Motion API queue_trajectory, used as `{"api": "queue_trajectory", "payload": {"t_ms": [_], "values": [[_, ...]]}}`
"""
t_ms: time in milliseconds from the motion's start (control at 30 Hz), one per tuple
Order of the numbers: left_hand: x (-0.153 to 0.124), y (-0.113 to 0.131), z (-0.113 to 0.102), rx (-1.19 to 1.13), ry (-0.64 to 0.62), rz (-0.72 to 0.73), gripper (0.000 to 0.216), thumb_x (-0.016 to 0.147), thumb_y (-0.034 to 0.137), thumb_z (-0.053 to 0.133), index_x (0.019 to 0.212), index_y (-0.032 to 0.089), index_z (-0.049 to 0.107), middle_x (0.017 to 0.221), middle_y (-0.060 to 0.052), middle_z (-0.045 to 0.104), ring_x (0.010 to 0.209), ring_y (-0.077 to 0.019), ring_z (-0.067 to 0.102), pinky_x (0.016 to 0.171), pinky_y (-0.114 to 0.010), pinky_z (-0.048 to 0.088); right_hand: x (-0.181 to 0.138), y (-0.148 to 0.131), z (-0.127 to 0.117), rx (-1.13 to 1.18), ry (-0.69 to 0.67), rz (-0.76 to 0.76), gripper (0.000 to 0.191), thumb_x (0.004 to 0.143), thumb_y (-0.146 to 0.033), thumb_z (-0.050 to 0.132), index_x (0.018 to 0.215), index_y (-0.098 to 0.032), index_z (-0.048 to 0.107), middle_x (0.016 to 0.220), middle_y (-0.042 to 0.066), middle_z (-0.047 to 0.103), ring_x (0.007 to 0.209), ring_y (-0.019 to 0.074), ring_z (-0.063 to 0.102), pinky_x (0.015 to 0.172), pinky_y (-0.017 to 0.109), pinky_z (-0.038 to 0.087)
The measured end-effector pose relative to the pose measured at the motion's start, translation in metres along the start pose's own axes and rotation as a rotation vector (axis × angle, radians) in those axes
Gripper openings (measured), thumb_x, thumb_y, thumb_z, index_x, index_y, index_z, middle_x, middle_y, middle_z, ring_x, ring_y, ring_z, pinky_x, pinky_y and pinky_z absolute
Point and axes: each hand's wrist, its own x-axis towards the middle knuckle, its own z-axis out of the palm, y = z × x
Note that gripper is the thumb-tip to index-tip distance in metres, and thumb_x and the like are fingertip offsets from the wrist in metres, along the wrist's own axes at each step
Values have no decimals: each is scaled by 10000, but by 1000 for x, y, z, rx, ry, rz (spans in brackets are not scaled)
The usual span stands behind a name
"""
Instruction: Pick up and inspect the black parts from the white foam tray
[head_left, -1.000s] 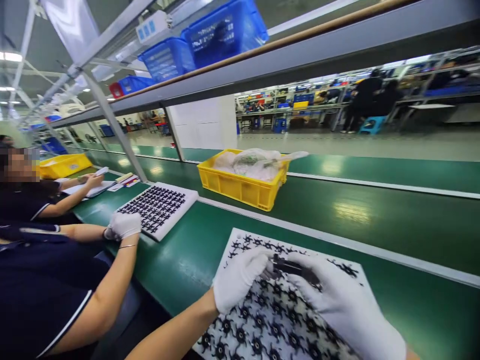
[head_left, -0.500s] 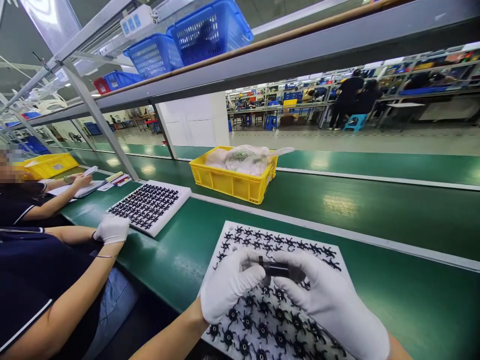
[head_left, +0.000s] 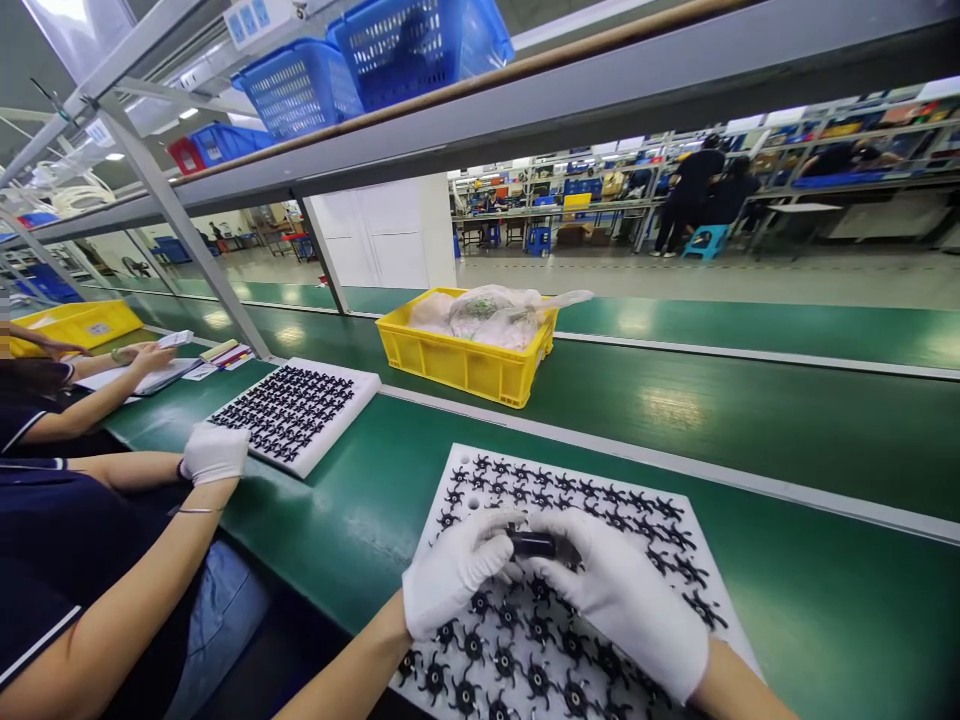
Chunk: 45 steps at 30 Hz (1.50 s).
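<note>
A short black cylinder [head_left: 532, 544] is gripped at its two ends, between my gloved left hand [head_left: 454, 575] and my gloved right hand [head_left: 626, 605]. Both hands wear white gloves and have the fingers and thumb closed around it. Beneath them lies a white tray [head_left: 735, 652] with rows of small black star-shaped parts with curved arms, one of them a star-shaped part [head_left: 506, 661] below my left hand. My hands and forearms hide the middle of the tray. Fingers cover the cylinder's ends.
To the left, a co-worker's gloved hand [head_left: 216, 453] rests by a second white tray [head_left: 367, 390] of similar black parts. A yellow crate [head_left: 457, 370] holding plastic-bagged things stands behind on the green bench [head_left: 840, 580]. Blue baskets [head_left: 300, 90] sit on the overhead shelf [head_left: 525, 110].
Both my hands, still on the black cylinder, have come closer together, the right one moving left. The cylinder sits slightly further left and shows less of its length.
</note>
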Motion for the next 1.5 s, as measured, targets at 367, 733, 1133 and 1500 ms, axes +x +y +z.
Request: {"api": "queue_trajectory", "payload": {"t_ms": [367,733,1133,1500], "values": [[0,-17,-1,87,166,-44,390,799,315,662,1156,194,565,1110,-65,599,1004,-207,553,914,-361,437,2,13,22,90,-68,108,240,828,-275,588,1064,-231,587,1005,39,642,884,227,604,774,372,510],[0,-17,-3,24,141,29,415,866,437,554,1179,164,565,1175,-96,585,1088,-239,542,982,-383,422,-1,8,22,118,-33,27,262,828,-233,594,1090,-242,585,1033,41,632,926,226,590,827,377,496],[-1,-27,-4,124,230,62,425,786,334,681,1175,219,554,1163,-53,595,1057,-213,557,954,-339,434,-1,7,21,148,-19,68,262,835,-245,586,1096,-243,579,979,25,644,781,193,606,693,325,518],[-2,-17,-4,79,101,92,361,887,392,541,1180,184,574,1155,-79,610,1072,-228,566,962,-355,449,-1,7,21,193,-33,1,248,855,-240,549,1103,-235,562,1025,40,632,862,208,601,753,355,520]]}}
